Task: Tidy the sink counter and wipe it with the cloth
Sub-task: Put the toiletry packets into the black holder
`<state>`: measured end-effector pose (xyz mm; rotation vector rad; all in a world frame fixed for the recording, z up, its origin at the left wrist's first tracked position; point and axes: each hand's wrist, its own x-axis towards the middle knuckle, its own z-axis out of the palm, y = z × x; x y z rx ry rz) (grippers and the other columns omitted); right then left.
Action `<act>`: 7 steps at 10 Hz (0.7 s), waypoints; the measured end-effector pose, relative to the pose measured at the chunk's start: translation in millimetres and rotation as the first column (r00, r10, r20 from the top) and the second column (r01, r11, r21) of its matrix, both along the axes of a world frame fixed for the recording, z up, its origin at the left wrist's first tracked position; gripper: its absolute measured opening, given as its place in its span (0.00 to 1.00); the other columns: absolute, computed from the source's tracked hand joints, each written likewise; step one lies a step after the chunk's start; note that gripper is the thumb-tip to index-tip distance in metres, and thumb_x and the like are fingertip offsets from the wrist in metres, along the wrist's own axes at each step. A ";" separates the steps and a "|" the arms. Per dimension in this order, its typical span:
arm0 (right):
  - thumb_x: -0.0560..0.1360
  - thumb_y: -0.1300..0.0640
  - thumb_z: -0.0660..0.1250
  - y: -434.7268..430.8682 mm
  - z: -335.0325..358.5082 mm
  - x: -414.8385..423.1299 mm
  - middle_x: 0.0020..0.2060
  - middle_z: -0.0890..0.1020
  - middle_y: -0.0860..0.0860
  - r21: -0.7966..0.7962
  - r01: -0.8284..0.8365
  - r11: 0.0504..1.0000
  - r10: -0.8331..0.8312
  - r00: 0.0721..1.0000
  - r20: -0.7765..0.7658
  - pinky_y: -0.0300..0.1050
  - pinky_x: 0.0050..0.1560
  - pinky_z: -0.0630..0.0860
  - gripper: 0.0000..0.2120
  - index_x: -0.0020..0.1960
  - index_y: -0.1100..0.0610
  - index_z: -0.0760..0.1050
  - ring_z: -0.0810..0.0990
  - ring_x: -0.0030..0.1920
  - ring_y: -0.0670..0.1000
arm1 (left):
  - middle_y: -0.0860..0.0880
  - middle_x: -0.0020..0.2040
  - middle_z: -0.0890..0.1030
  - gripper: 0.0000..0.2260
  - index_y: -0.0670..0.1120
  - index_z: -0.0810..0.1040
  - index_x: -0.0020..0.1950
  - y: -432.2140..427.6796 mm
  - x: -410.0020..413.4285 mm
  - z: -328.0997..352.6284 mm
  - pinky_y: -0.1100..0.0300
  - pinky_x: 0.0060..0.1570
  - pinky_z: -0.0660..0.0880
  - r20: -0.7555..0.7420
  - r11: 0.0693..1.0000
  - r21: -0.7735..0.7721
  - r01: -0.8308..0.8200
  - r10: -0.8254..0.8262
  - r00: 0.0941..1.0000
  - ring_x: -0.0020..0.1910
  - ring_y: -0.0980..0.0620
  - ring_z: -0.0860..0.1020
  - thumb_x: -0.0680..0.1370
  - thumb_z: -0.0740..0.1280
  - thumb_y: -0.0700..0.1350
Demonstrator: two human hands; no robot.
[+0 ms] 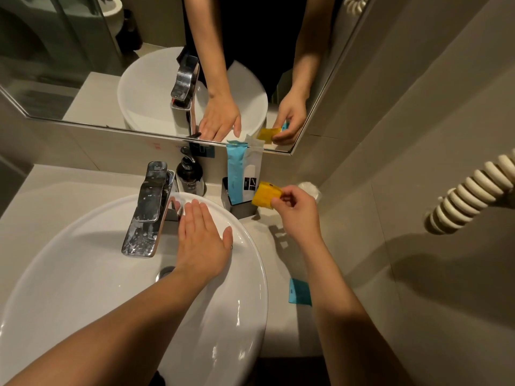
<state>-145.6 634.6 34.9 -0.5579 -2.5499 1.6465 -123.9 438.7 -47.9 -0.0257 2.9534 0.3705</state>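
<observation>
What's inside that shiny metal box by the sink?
Inside the metal box stand two tall packets, a blue packet and a white packet. The right hand holds a yellow packet at its rim. Their bottoms, and anything lower, are hidden by the box walls.

No legible text — labels blurred.

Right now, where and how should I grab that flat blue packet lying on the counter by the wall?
Pinch the flat blue packet by its exposed left edge, coming from above on the basin side; it lies flat, and the right forearm covers its right side.
</observation>
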 end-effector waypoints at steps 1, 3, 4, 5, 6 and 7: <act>0.77 0.61 0.72 -16.9 8.8 -19.6 0.41 0.82 0.47 0.039 -0.051 0.998 0.054 0.996 -0.074 0.31 0.42 0.74 0.03 0.49 0.55 0.80 0.78 0.42 0.43 | 0.40 0.83 0.43 0.38 0.39 0.39 0.82 -0.3 0.0 0.8 0.47 0.79 0.40 -0.007 1.000 0.008 0.003 -0.003 1.000 0.82 0.42 0.41 0.82 0.48 0.63; 0.77 0.61 0.71 -35.8 -4.4 -37.9 0.40 0.80 0.47 0.130 -0.138 0.982 0.141 0.990 -0.010 0.34 0.36 0.69 0.03 0.49 0.55 0.80 0.75 0.38 0.42 | 0.39 0.83 0.42 0.39 0.39 0.39 0.82 0.5 -0.8 2.0 0.47 0.79 0.40 0.002 1.000 0.008 0.001 -0.001 1.000 0.82 0.42 0.40 0.82 0.48 0.63; 0.77 0.60 0.71 -38.4 -13.7 -42.7 0.40 0.81 0.48 0.200 -0.188 0.962 0.180 0.982 0.058 0.38 0.37 0.71 0.03 0.50 0.55 0.82 0.76 0.39 0.45 | 0.39 0.83 0.42 0.39 0.39 0.39 0.82 0.9 -1.3 2.3 0.47 0.79 0.40 0.002 1.000 -0.001 -0.002 0.002 1.000 0.82 0.42 0.40 0.82 0.48 0.63; 0.78 0.59 0.70 -40.1 -22.3 -45.8 0.46 0.85 0.51 0.260 -0.227 0.939 0.201 0.972 0.121 0.45 0.46 0.79 0.08 0.55 0.55 0.83 0.80 0.45 0.49 | 0.40 0.83 0.42 0.39 0.39 0.39 0.82 0.9 -1.0 2.4 0.47 0.79 0.39 0.002 1.000 -0.011 -0.004 0.004 1.000 0.82 0.42 0.40 0.82 0.48 0.63; 0.79 0.58 0.69 -37.9 -23.0 -44.1 0.56 0.85 0.51 0.264 -0.205 0.943 0.176 0.976 0.128 0.46 0.56 0.80 0.13 0.62 0.56 0.82 0.82 0.54 0.50 | 0.40 0.83 0.42 0.38 0.39 0.39 0.82 1.1 -0.5 2.7 0.48 0.78 0.38 -0.004 1.000 -0.019 -0.006 0.006 1.000 0.82 0.42 0.40 0.82 0.48 0.63; 0.79 0.59 0.69 -32.1 -20.1 -39.5 0.57 0.85 0.51 0.229 -0.157 0.961 0.137 0.986 0.099 0.42 0.54 0.77 0.13 0.63 0.57 0.83 0.82 0.56 0.49 | 0.40 0.83 0.42 0.38 0.39 0.39 0.82 1.0 -1.0 2.0 0.48 0.79 0.38 0.002 1.000 -0.023 -0.003 0.003 1.000 0.82 0.42 0.40 0.82 0.47 0.63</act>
